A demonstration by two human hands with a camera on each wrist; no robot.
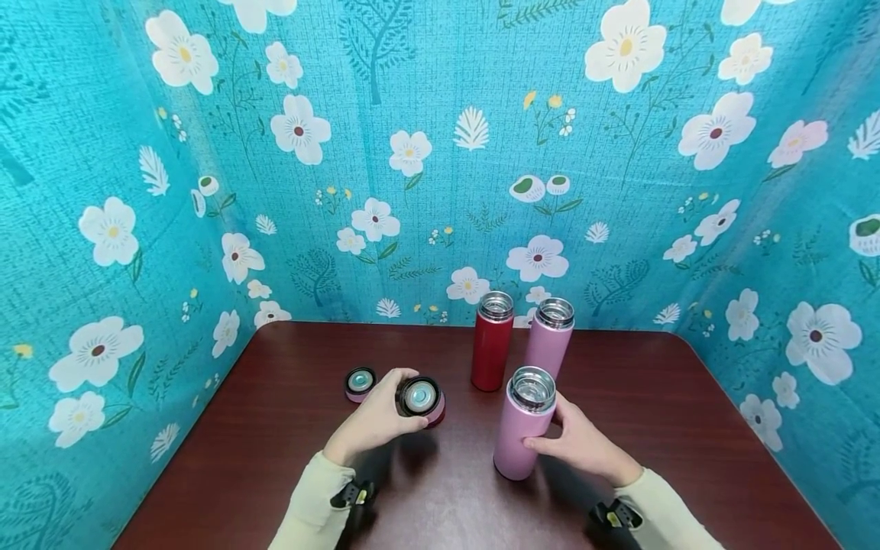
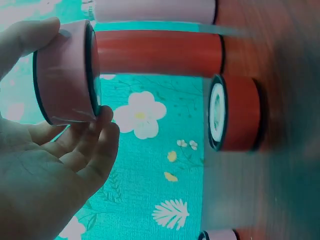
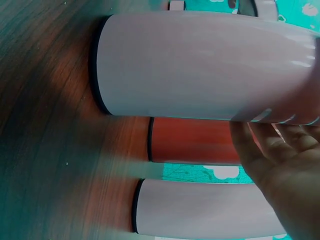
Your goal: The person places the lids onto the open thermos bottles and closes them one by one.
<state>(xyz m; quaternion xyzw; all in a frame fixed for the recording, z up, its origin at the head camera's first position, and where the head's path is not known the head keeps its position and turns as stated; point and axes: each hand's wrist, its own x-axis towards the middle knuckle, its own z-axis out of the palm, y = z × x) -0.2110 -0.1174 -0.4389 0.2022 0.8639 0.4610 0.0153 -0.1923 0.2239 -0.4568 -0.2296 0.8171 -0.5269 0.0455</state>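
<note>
Pink lid [image 1: 421, 399] pinched in left hand [image 1: 374, 422], lifted off table [image 1: 275, 428] — just left of open pink bottle [image 1: 522, 424]. Bottle upright, mouth up, gripped by right hand [image 1: 584, 447]; left hand nearer the lid.
</note>
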